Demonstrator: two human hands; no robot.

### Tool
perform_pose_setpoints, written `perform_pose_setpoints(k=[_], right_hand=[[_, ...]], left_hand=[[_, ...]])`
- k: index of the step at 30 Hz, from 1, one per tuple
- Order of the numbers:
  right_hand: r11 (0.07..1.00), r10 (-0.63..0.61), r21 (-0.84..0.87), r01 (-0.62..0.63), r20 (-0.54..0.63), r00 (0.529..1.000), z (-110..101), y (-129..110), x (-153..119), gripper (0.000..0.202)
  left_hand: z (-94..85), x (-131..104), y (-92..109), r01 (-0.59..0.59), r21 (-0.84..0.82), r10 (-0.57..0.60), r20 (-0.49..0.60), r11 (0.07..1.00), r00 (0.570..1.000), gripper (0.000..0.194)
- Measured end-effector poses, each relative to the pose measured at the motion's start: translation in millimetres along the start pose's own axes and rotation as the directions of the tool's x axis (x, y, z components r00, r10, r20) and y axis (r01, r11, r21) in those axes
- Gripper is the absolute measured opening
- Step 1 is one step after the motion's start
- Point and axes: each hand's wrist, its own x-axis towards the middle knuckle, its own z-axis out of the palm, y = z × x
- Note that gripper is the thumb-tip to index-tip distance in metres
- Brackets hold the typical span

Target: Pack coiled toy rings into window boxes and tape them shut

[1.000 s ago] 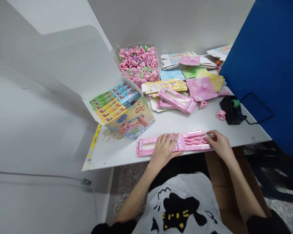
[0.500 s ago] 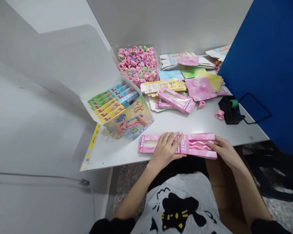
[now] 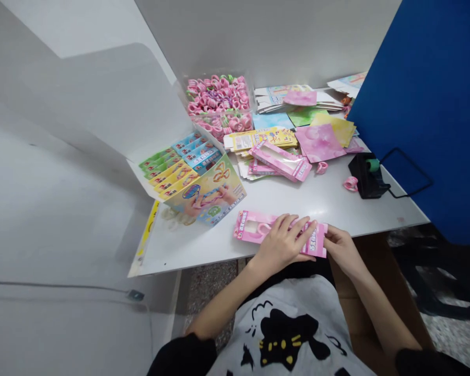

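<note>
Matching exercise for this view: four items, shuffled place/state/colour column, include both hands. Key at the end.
Column 1
1. Left hand
2. Display carton
3. Right hand
4. Holder with a green roll

Column 2
A. At the right-hand end of the pink window box
B. Black, near the blue panel
C. Laid over that pink window box, hiding part of it
D. Open-topped, filled with rows of colourful packs

Pairs: 1-C, 2-D, 3-A, 4-B
</note>
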Motion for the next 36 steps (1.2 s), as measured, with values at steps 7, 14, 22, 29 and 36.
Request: perform_pose_setpoints(k=[7, 14, 22, 29, 36], right_hand=[[0.991, 0.109, 0.085, -0.100, -0.119, 0.987, -1.8, 14.6, -4.5, 0.057], [0.994, 0.090, -0.041, -0.098, -0.173, 0.981, -13.1, 19.7, -23.7, 0.042], [0.977, 0.075, -0.196, -0.077, -0.018, 0.997, 14.9, 2.7, -56.2, 0.023], [0.804, -0.017, -0.586, 0.101, 0.148, 0.989, 45.6, -50.1, -91.6, 0.025], [0.776, -0.225, -0.382, 0.502, 0.576, 0.786, 60.2, -87.1, -114.1, 0.026]], left_hand=[[32.1, 2.9, -28.3, 0.070, -0.083, -0.065, 0.069, 0.994, 0.996, 0.081], [45.1, 4.2, -36.3, 0.256, -0.065, -0.245, 0.135, 0.965, 0.960, 0.076], [56.9, -15.0, -17.5, 0.224, -0.523, -0.345, -0.147, 0.823, 0.927, 0.035], [72.3, 2.8, 94.8, 0.295, -0.877, -0.321, 0.174, 0.379, 0.931, 0.040], [57.3, 91.2, 165.9, 0.384, -0.886, 0.189, 0.344, -0.259, 0.920, 0.062]])
